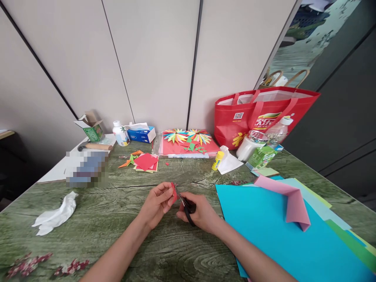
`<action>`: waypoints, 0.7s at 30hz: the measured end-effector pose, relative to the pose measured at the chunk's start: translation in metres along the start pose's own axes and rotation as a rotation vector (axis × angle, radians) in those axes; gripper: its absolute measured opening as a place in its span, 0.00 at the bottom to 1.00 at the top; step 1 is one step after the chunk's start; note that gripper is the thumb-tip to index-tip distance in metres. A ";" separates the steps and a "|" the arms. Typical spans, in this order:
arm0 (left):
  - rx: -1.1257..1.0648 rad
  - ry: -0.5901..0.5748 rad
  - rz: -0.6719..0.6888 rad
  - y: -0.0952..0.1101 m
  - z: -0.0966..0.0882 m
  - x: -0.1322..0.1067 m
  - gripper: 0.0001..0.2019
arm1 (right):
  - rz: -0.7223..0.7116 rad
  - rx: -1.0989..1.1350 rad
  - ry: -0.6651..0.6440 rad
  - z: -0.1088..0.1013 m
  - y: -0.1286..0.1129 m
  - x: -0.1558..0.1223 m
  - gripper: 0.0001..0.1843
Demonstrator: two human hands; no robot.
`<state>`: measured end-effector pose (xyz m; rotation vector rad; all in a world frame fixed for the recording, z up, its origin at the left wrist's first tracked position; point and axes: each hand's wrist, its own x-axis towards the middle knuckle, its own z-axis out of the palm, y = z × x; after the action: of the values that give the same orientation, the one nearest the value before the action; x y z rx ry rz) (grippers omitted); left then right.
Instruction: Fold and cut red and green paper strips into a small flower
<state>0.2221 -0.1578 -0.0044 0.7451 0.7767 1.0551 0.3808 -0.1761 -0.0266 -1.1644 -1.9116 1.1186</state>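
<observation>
My left hand (157,205) pinches a small piece of red paper (174,194) above the middle of the table. In my right hand (202,213) is a pair of scissors with black handles (190,207), its blades pointing up and left against the paper. How far the blades are parted is too small to tell. Beyond my hands lies a stack of paper squares (146,161), a red one on top, beside orange and green folded paper pieces (129,161). A tiny red scrap (167,164) rests to their right.
Large coloured sheets (264,223) with a folded pink strip (296,203) cover the right side. A yellow glue stick (217,161), crumpled tissue (55,215), blue tissue box (142,134), white bottle (121,134), paper fans (176,136) and red bag (232,125) stand or lie around.
</observation>
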 end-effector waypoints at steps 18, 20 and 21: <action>0.310 0.037 0.201 -0.006 0.007 -0.004 0.08 | -0.020 0.226 -0.070 0.004 0.001 -0.001 0.09; 0.314 0.041 0.195 -0.006 0.007 -0.004 0.08 | -0.011 0.234 -0.079 0.004 0.001 -0.001 0.10; 0.315 0.043 0.194 -0.006 0.007 -0.004 0.07 | -0.009 0.233 -0.078 0.004 0.001 -0.001 0.10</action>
<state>0.2295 -0.1645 -0.0045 1.0863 0.9342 1.1386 0.3785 -0.1781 -0.0288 -0.9963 -1.7842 1.3594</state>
